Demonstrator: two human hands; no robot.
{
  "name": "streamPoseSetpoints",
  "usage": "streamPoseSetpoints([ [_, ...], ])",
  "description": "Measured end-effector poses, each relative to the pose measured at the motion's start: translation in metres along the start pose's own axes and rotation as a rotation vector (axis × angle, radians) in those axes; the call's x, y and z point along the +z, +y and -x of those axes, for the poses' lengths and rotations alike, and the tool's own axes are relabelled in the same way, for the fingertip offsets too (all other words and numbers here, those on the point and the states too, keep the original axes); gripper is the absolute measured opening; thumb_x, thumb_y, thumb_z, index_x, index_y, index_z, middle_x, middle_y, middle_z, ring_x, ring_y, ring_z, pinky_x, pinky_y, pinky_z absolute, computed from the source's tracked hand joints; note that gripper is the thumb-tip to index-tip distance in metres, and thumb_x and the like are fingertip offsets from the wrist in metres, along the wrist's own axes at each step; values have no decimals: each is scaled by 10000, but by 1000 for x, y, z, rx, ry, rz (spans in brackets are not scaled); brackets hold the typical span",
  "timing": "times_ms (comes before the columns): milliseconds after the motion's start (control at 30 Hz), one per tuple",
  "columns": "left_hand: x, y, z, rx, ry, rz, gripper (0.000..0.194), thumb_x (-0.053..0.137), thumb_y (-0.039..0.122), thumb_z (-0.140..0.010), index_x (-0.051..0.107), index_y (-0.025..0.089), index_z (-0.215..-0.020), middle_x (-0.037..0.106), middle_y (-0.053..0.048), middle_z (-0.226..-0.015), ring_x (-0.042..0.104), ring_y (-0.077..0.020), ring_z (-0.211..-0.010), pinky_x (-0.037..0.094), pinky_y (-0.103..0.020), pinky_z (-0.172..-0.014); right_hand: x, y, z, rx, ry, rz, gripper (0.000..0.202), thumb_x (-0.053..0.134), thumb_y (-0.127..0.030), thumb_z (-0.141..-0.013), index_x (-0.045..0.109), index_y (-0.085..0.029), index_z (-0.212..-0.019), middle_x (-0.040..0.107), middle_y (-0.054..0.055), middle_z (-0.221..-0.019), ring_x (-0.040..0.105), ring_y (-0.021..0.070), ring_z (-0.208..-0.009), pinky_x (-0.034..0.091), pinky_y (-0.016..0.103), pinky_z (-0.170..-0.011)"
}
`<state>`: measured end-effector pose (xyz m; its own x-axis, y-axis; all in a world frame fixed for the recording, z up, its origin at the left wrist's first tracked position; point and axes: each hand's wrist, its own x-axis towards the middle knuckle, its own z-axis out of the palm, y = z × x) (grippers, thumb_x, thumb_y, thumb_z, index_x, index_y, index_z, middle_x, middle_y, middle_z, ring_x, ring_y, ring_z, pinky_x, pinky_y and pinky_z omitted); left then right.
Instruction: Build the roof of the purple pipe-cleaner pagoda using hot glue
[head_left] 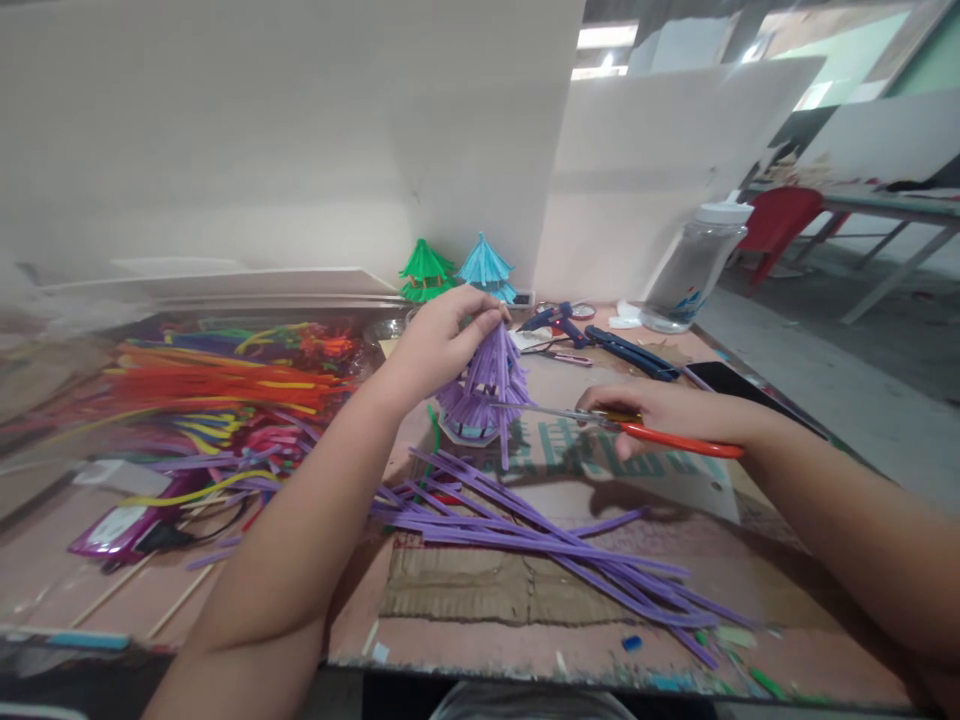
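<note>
Surface (450,650) spreads beneath the fingers of the left hand (450,335) and the right hand (660,410). Loose purple strips (559,548) lie on it in a heap, on the body side of both sets of fingers. Cardboard (480,590) lies partly under them. Directly below the left fingers is the purple model (495,372), its long axis roughly upright; those fingers pinch it at the peak and are the nearer ones to it. Farther off, to its right, the right fingers are closed around the handles of the scissors (637,431). From there the blades point left, nearly level, reaching the lower tier, so they run across the model's axis. One hanging strip (505,440) drops below the left fingers past the blade tips; whether it sits between them I cannot tell.
</note>
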<state>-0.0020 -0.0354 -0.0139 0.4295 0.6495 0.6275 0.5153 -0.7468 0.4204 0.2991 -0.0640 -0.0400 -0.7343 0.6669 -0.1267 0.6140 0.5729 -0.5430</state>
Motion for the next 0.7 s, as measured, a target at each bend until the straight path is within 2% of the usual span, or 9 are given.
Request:
streamPoseSetpoints([
  [233,-1,-2,-1,-41,11,21,240,493,334,-964,664,167,-943,696,-62,-1014,634,-202,-1009,449,-299,-906,-14,10,9,91,-34,34,465,683,-534,-796,655,-224,-1142,688,59,-1104,637,278,-1001,483,347,-854],
  [367,1,-1,-1,-44,11,24,240,493,340,-960,660,169,-939,698,-60,-1022,634,-203,-1015,452,-301,-916,-6,9,2,72,-14,31,475,671,-551,-803,644,-214,-1137,671,72,-1115,630,278,-1002,486,352,-848],
  [567,3,5,0,-15,0,19,227,492,329,-966,660,180,-929,694,-45,-1019,630,-199,-1001,452,-299,-911,4,1,-7,50,40,15,439,694,-543,-777,680,-229,-1083,694,48,-993,642,265,-908,477,334,-772],
  [700,2,7,0,-7,-10,14,221,493,312,-968,664,177,-929,693,-42,-1012,630,-193,-984,451,-293,-902,5,-2,-8,49,31,21,410,700,-515,-774,681,-221,-1059,692,39,-975,635,247,-881,452,316,-742],
])
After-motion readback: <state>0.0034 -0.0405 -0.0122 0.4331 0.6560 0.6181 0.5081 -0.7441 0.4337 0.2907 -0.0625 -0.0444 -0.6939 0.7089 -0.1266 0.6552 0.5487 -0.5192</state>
